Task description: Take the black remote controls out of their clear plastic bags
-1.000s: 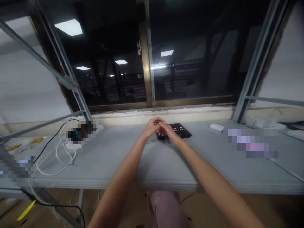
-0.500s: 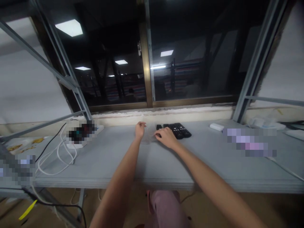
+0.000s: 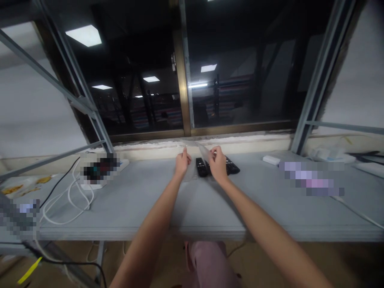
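Far left: yellowish scraps point(image 3: 13, 189) on the table point(image 3: 129, 200), at least two patches, partly cut off by frame edge; one yellow strip point(image 3: 30, 271) hanging lower. Next, one black cable point(image 3: 57, 187) and looped white cable point(image 3: 69, 196), strands hard to count. One dark device point(image 3: 100, 170) on a white base point(image 3: 93, 186), mosaic over it, details lost.

Centre: two bare hands, apart. Left hand point(image 3: 183, 163) just left of the remotes, thumb up, fingers curled; can't tell if gripping anything. Slightly further right than half a second ago.

Clear plastic film point(image 3: 204, 151): sheet or bag, can't tell; now raised at a slant toward the window, low between the hands half a second ago. Edges faint.

Black remotes point(image 3: 201, 168) lying on the table, beside and behind right hand point(image 3: 218, 163): at least two, exact count blocked by fingers. Leftmost now mostly exposed, partly covered before.

Right hand pinching the film between thumb and fingers, higher than half a second ago.

Right side, unchanged: one small white block point(image 3: 271, 160), one purplish item point(image 3: 312, 176) under mosaic, unreadable, one pale cable point(image 3: 357, 212) running off-frame.
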The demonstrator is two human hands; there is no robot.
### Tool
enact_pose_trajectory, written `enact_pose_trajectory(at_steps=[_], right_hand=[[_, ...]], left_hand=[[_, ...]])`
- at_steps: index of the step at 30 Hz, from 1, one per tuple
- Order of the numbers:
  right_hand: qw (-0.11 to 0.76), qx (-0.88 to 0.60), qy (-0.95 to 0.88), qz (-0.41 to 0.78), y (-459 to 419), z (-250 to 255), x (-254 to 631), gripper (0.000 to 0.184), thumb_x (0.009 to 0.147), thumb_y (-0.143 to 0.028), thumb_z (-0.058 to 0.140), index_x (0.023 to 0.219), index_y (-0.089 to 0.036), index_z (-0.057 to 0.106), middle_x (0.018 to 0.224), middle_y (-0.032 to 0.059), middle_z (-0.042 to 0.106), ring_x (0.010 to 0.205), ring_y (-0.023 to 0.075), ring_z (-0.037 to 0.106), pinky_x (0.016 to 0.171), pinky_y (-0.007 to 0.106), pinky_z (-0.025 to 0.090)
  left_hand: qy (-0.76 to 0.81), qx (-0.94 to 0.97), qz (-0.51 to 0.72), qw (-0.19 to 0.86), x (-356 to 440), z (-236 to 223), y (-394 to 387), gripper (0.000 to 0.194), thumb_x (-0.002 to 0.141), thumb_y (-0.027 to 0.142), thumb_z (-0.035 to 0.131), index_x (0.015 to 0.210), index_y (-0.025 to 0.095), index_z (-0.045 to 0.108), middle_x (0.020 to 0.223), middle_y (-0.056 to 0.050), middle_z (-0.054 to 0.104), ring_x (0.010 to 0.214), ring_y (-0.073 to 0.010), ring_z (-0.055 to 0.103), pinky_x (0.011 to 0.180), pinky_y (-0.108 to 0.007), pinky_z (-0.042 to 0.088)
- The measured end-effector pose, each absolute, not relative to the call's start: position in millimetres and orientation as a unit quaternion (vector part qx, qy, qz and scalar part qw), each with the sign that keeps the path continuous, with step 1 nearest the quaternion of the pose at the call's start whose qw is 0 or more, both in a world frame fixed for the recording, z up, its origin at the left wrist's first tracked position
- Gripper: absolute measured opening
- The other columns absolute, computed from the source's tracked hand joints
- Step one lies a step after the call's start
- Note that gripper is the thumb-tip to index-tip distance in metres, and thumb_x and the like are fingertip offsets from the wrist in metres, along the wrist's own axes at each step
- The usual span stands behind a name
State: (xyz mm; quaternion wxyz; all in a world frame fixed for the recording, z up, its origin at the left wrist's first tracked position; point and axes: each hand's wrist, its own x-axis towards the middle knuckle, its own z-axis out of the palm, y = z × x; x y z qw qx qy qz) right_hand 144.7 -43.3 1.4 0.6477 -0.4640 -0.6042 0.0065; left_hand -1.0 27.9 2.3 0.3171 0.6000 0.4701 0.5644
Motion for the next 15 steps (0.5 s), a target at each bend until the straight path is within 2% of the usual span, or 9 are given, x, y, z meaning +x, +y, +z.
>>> enact_pose_trajectory(at_steps=[2, 4, 6, 8, 11, 15], right_hand=[[0.638, -0.428, -0.64, -0.001, -44.7, 1.8, 142.4, 0.003, 0.082, -0.02, 0.038, 0.082, -0.023, 0.04, 0.08, 0.0024, 0.052, 0.069, 0.0172, 0.05, 0.069, 0.028, 0.038], [0.6, -0.415, -0.683, -0.014, -47.1, 1.3, 139.5, 0.004, 0.083, -0.02, 0.038, 0.083, -0.023, 0.041, 0.083, 0.0031, 0.054, 0.073, 0.0176, 0.051, 0.071, 0.027, 0.038], [0.554, -0.424, -0.715, -0.031, -49.8, 0.4, 137.3, 0.005, 0.083, -0.019, 0.039, 0.084, -0.022, 0.043, 0.085, 0.003, 0.056, 0.073, 0.0174, 0.051, 0.069, 0.026, 0.036], [0.511, -0.449, -0.731, -0.056, -52.1, -0.1, 136.3, 0.007, 0.083, -0.019, 0.04, 0.083, -0.022, 0.046, 0.084, 0.0025, 0.058, 0.07, 0.0166, 0.051, 0.065, 0.025, 0.034], [0.44, -0.501, -0.739, -0.093, -54.8, 0.7, 136.1, 0.013, 0.085, -0.02, 0.043, 0.074, -0.021, 0.05, 0.076, 0.0015, 0.061, 0.065, 0.0155, 0.052, 0.059, 0.025, 0.029], [0.358, -0.568, -0.731, -0.124, -58.4, 3.5, 135.0, 0.02, 0.087, -0.023, 0.047, 0.07, -0.021, 0.058, 0.074, 0.002, 0.067, 0.065, 0.0156, 0.056, 0.057, 0.025, 0.026]], left_hand=[[0.412, 0.584, 0.557, 0.423, 7.2, 4.5, 23.0, 0.053, 0.09, 0.059, 0.026, 0.082, 0.018, 0.058, 0.057, -0.002, 0.058, 0.057, -0.0153, 0.057, 0.059, -0.025, 0.042], [0.342, 0.556, 0.54, 0.53, 10.5, 7.8, 17.2, 0.057, 0.089, 0.063, 0.023, 0.1, 0.019, 0.057, 0.076, -0.005, 0.066, 0.071, -0.0162, 0.062, 0.067, -0.026, 0.046], [0.273, 0.53, 0.502, 0.626, 9.6, 11.4, 12.1, 0.068, 0.086, 0.069, 0.019, 0.107, 0.017, 0.058, 0.088, -0.009, 0.068, 0.082, -0.0194, 0.064, 0.074, -0.029, 0.047], [0.224, 0.493, 0.479, 0.69, 7.1, 14.1, 9.3, 0.074, 0.084, 0.072, 0.021, 0.105, 0.013, 0.06, 0.09, -0.013, 0.067, 0.085, -0.0225, 0.063, 0.078, -0.032, 0.048], [0.208, 0.416, 0.51, 0.724, 5.1, 14.3, 10.4, 0.064, 0.085, 0.066, 0.036, 0.1, 0.011, 0.062, 0.083, -0.012, 0.066, 0.078, -0.02, 0.063, 0.077, -0.03, 0.048], [0.231, 0.339, 0.592, 0.693, 3.4, 8.7, 17.1, 0.039, 0.083, 0.051, 0.056, 0.093, 0.014, 0.06, 0.071, -0.004, 0.061, 0.061, -0.013, 0.058, 0.066, -0.025, 0.048]])
